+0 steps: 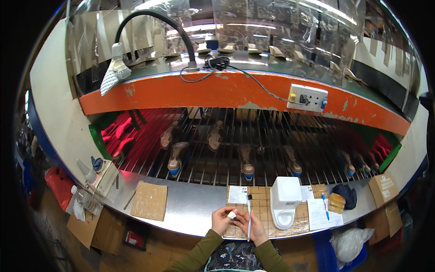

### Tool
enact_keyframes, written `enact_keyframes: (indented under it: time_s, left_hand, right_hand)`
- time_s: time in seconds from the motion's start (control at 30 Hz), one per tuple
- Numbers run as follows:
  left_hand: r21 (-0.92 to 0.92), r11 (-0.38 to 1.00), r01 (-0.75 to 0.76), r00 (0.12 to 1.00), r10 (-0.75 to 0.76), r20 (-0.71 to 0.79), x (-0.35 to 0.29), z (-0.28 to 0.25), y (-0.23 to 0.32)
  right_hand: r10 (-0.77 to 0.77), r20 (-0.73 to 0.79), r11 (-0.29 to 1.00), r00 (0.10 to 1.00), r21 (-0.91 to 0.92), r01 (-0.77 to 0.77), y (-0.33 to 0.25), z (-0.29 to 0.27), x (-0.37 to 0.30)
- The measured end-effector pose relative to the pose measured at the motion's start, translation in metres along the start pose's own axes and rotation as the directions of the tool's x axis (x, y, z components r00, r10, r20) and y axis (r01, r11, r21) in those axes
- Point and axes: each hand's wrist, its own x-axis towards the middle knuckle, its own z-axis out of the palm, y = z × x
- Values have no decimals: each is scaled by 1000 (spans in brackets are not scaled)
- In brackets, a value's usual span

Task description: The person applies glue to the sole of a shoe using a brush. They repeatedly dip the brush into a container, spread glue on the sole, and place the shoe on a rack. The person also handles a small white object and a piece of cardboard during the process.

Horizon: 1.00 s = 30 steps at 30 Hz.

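Observation:
Both of my hands are at the front edge of the metal counter, over a brown gridded sheet [262, 192]. My left hand [220, 221] pinches a small off-white piece [232, 215]. Its exact kind is too small to make out. In my right hand [257, 230] is a thin white brush [248, 217], held upright with its dark tip pointing away from me. The right fingertips come close to the off-white piece; whether they touch it I cannot tell. Just right of my right hand stands a white dispenser [285, 201] with a round cup at its base.
Shoe parts [177, 158] lie on a conveyor of metal rods [229, 158] behind the counter, under an orange beam [181, 93]. A cardboard square [149, 201] lies left. Right are a paper with a blue pen [326, 208], a yellow block [336, 203] and a dark cloth [346, 195].

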Motion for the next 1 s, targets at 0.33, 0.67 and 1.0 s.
enact_keyframes:
  time_s: [0.33,0.67,1.0]
  left_hand:
    - [146,983,-109,990,121,-72,4,-8,-18]
    - [-4,999,-52,996,51,-79,-3,3,-5]
    - [-15,999,-49,997,48,-54,1,3,-4]
  right_hand:
    - [-78,60,996,995,-34,80,3,0,0]
    - [-97,-65,994,993,50,100,-7,12,-9]
    - [-130,63,987,989,103,123,-1,-6,-4]
